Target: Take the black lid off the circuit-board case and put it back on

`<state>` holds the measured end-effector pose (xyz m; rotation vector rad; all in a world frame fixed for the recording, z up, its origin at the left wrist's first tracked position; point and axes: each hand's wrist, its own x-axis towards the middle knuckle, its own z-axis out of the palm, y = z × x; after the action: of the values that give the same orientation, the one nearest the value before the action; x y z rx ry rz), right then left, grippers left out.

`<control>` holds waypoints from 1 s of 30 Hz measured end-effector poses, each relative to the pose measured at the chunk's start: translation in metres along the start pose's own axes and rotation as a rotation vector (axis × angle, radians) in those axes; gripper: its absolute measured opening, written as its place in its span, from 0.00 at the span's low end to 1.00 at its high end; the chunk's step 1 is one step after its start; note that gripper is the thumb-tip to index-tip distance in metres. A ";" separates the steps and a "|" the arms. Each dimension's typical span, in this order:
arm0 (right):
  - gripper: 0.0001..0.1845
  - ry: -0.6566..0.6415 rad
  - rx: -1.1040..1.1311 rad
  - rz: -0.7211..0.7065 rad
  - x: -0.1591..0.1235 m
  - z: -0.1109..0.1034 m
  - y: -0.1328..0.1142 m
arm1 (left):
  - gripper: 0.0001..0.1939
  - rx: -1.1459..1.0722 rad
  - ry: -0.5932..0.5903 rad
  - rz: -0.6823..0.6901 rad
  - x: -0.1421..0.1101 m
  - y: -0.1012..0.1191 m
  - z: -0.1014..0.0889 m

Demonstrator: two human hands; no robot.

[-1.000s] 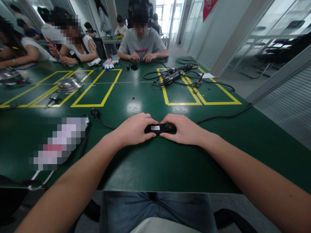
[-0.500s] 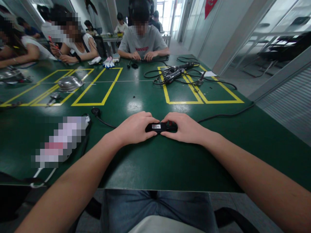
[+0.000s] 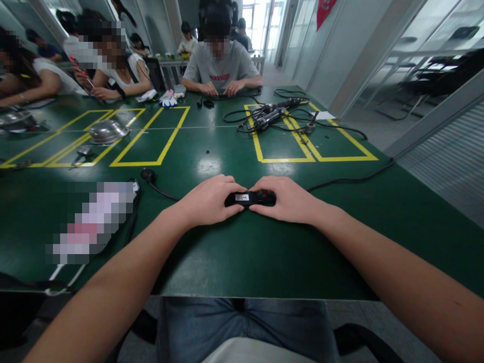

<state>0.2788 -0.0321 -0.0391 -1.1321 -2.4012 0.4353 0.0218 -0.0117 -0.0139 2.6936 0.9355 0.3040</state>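
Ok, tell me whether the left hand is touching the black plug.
Apart: the head view shows bare green tabletop between the left hand and the black plug.

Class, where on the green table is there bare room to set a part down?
Free: the tabletop between the held black piece and the near edge; also between right forearm and black cord. Crowded: far right, where black corded tools lie across yellow tape; far left, around metal dishes.

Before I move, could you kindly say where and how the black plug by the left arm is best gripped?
I'd pinch the plug by its thick head, from above, rather than pull its thin cord: the head lies free on the table, while the cord runs toward the left hand.
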 end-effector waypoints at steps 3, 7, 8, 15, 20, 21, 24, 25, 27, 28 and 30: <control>0.14 0.007 0.005 0.009 -0.001 0.001 0.001 | 0.18 -0.010 0.009 -0.002 0.000 0.000 0.001; 0.15 0.015 0.017 0.017 -0.001 0.003 0.000 | 0.19 -0.015 0.019 -0.004 0.000 -0.001 0.002; 0.15 0.013 0.018 0.020 0.000 0.002 0.000 | 0.19 -0.014 0.022 -0.002 0.000 -0.001 0.002; 0.14 -0.008 0.029 0.039 0.000 0.000 -0.003 | 0.18 -0.013 0.033 0.006 0.000 -0.003 0.003; 0.14 -0.007 0.033 0.047 0.000 0.001 -0.003 | 0.19 -0.014 0.022 -0.005 0.000 -0.001 0.003; 0.14 -0.006 0.032 0.048 0.000 0.001 -0.003 | 0.19 -0.014 0.021 -0.005 0.000 -0.001 0.002; 0.14 -0.004 0.032 0.048 0.000 0.002 -0.002 | 0.18 -0.018 0.023 -0.004 0.000 -0.001 0.002; 0.14 -0.004 0.032 0.048 0.001 0.002 -0.002 | 0.18 -0.018 0.024 -0.003 0.000 -0.001 0.002; 0.15 -0.007 0.032 0.048 0.001 0.002 -0.002 | 0.18 -0.020 0.026 0.001 0.000 -0.001 0.002; 0.15 -0.009 0.031 0.048 0.001 0.002 -0.001 | 0.18 -0.020 0.028 0.003 0.000 -0.002 0.002; 0.15 -0.012 0.028 0.049 0.000 0.002 -0.002 | 0.17 -0.019 0.033 0.009 0.000 -0.002 0.002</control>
<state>0.2763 -0.0329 -0.0402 -1.1809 -2.3744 0.4919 0.0212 -0.0109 -0.0168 2.6836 0.9256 0.3590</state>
